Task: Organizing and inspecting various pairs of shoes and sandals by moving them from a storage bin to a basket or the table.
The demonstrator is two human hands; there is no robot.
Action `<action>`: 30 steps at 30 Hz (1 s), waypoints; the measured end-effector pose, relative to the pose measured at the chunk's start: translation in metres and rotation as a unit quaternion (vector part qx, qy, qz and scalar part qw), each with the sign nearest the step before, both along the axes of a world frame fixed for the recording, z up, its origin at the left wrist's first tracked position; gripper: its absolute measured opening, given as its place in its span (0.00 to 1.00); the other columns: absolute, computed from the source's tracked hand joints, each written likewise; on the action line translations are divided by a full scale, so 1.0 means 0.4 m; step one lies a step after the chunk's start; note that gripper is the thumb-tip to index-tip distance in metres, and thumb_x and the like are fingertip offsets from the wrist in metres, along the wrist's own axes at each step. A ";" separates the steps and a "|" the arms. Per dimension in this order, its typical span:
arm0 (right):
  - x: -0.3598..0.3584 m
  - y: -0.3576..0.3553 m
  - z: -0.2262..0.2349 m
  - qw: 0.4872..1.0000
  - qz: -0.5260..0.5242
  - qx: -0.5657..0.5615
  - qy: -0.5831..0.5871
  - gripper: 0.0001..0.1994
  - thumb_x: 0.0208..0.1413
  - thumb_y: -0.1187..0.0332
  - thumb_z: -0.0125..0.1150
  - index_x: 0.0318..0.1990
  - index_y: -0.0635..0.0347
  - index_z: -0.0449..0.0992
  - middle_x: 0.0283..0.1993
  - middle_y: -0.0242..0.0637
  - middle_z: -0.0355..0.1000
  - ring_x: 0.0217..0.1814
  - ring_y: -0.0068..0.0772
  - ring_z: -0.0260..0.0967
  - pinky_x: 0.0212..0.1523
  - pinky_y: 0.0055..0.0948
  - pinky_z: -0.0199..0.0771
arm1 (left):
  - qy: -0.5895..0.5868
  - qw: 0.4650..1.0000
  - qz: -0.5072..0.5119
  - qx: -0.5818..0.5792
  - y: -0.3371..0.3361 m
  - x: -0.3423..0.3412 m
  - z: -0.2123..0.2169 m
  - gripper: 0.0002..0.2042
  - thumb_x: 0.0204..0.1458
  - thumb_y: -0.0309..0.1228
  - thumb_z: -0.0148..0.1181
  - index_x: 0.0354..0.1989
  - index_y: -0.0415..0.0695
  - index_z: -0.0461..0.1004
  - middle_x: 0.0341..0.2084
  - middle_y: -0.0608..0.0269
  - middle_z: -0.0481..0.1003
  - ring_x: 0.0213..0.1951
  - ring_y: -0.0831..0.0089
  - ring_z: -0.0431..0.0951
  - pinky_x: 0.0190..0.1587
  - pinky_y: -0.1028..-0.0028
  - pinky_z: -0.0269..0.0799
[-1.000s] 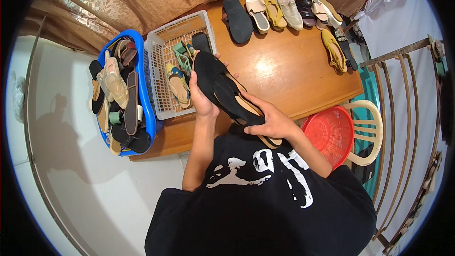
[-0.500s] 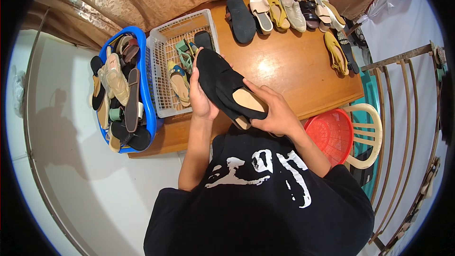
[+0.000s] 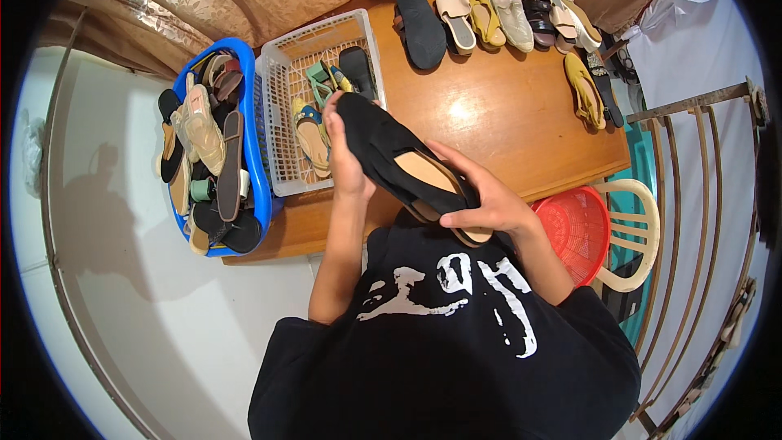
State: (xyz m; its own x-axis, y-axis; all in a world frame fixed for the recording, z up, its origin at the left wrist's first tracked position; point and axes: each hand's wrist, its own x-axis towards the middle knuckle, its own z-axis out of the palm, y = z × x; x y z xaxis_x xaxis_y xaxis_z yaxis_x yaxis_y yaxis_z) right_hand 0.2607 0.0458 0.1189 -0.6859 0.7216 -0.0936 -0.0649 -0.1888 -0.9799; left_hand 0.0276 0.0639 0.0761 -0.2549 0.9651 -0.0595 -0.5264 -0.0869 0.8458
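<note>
Black flat shoes (image 3: 399, 159), both hands' grip, above wooden table (image 3: 505, 122) edge.

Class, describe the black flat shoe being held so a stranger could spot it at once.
Start at the round wooden table. At its near edge, beside the white plastic basket, both hands grip a black flat shoe. Unlike the shoes lined along the far edge, it is lifted, showing a tan insole.

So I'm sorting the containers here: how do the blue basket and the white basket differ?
The blue basket is heaped with shoes past its rim; the white basket holds only a few, its slatted floor showing. The blue basket sits at the table's left end, the white basket beside it, nearer the left hand. Both rest on the wooden table.
</note>
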 end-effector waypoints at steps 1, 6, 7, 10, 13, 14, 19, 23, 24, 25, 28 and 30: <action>0.005 0.002 -0.005 0.998 -0.005 -0.017 0.068 0.48 0.46 0.70 0.75 0.75 0.63 0.54 0.73 0.45 0.59 0.70 0.36 0.62 0.70 0.32 0.58 | -0.068 0.998 0.012 0.001 0.001 -0.005 0.010 0.22 0.70 0.52 0.41 0.65 0.55 0.58 0.50 0.48 0.73 0.50 0.52 0.78 0.54 0.56 0.77; 0.028 0.007 0.021 0.975 -0.084 0.201 -0.043 0.43 0.44 0.67 0.75 0.70 0.62 0.62 0.72 0.52 0.60 0.70 0.46 0.65 0.70 0.39 0.60 | -0.169 0.984 0.048 0.005 0.015 -0.062 0.014 0.18 0.69 0.51 0.45 0.60 0.57 0.64 0.50 0.48 0.74 0.51 0.47 0.78 0.54 0.51 0.77; 0.032 -0.004 0.032 0.970 -0.080 0.220 -0.069 0.41 0.43 0.67 0.75 0.68 0.62 0.66 0.70 0.53 0.62 0.69 0.48 0.65 0.69 0.40 0.62 | -0.217 0.975 0.039 0.012 0.021 -0.070 0.013 0.17 0.68 0.50 0.46 0.58 0.57 0.67 0.50 0.47 0.74 0.53 0.44 0.77 0.55 0.49 0.77; -0.004 -0.039 0.068 0.956 -0.113 0.244 -0.118 0.33 0.41 0.68 0.75 0.60 0.62 0.73 0.64 0.53 0.67 0.66 0.53 0.68 0.64 0.41 0.69 | -0.208 0.978 0.014 0.028 0.028 -0.059 0.036 0.16 0.68 0.48 0.45 0.58 0.57 0.67 0.50 0.47 0.75 0.54 0.42 0.76 0.56 0.50 0.77; -0.026 -0.052 0.046 0.931 -0.168 0.298 -0.127 0.28 0.38 0.73 0.72 0.54 0.63 0.78 0.62 0.53 0.68 0.57 0.52 0.75 0.56 0.37 0.76 | -0.239 0.971 0.008 0.013 0.037 -0.059 0.050 0.17 0.67 0.49 0.44 0.58 0.58 0.67 0.50 0.50 0.74 0.56 0.44 0.75 0.56 0.46 0.76; -0.028 -0.056 0.040 0.931 -0.170 0.297 -0.128 0.28 0.38 0.73 0.72 0.54 0.63 0.78 0.62 0.53 0.68 0.57 0.52 0.75 0.56 0.37 0.76 | -0.239 0.971 0.006 0.012 0.038 -0.055 0.055 0.17 0.67 0.49 0.44 0.58 0.58 0.67 0.50 0.50 0.74 0.56 0.44 0.75 0.56 0.46 0.76; -0.030 -0.065 0.050 0.920 -0.197 0.322 -0.101 0.22 0.37 0.75 0.68 0.47 0.63 0.80 0.60 0.53 0.70 0.50 0.48 0.78 0.51 0.36 0.77 | -0.279 0.958 -0.066 0.028 0.029 -0.020 0.082 0.18 0.66 0.55 0.41 0.58 0.65 0.66 0.50 0.57 0.73 0.54 0.53 0.75 0.51 0.31 0.74; -0.037 -0.066 0.077 0.916 -0.225 0.307 -0.125 0.22 0.37 0.76 0.67 0.46 0.63 0.81 0.58 0.53 0.71 0.50 0.50 0.77 0.51 0.36 0.77 | -0.300 0.952 -0.048 0.033 0.039 0.021 0.076 0.17 0.66 0.55 0.41 0.59 0.67 0.65 0.49 0.58 0.73 0.54 0.54 0.75 0.50 0.31 0.74; -0.044 -0.069 0.078 0.915 -0.227 0.308 -0.126 0.22 0.37 0.76 0.67 0.46 0.63 0.81 0.58 0.53 0.71 0.50 0.50 0.77 0.51 0.36 0.77 | -0.300 0.952 -0.051 0.034 0.039 0.024 0.075 0.17 0.66 0.55 0.41 0.59 0.67 0.65 0.49 0.58 0.73 0.54 0.54 0.75 0.50 0.31 0.74; -0.052 -0.072 0.080 0.911 -0.235 0.312 -0.130 0.22 0.36 0.75 0.67 0.45 0.63 0.81 0.58 0.54 0.71 0.54 0.51 0.76 0.52 0.37 0.77 | -0.279 0.959 -0.048 0.031 0.034 0.027 0.075 0.22 0.65 0.56 0.40 0.58 0.57 0.66 0.50 0.61 0.73 0.56 0.57 0.73 0.54 0.34 0.72; -0.053 -0.071 0.073 0.900 -0.245 0.335 -0.134 0.22 0.35 0.75 0.68 0.44 0.63 0.82 0.57 0.54 0.72 0.57 0.52 0.75 0.53 0.38 0.76 | -0.258 0.964 -0.056 0.031 0.025 0.035 0.073 0.28 0.64 0.57 0.38 0.57 0.47 0.68 0.51 0.63 0.73 0.59 0.61 0.72 0.59 0.37 0.68; -0.044 -0.068 0.067 0.904 -0.224 0.344 -0.119 0.22 0.35 0.74 0.68 0.44 0.63 0.82 0.56 0.54 0.73 0.57 0.52 0.75 0.53 0.38 0.77 | -0.259 0.963 -0.062 0.037 0.020 0.038 0.067 0.28 0.64 0.57 0.38 0.57 0.46 0.68 0.52 0.62 0.73 0.60 0.61 0.71 0.60 0.37 0.67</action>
State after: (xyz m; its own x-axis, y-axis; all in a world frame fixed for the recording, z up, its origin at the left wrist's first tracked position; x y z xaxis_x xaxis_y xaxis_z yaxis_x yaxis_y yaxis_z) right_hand 0.2430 0.0187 0.1458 -0.3289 0.8660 0.3766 0.2441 0.4632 -0.8520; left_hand 0.0427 0.0719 0.1028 -0.0911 0.9929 -0.0768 -0.8867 -0.0458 0.4600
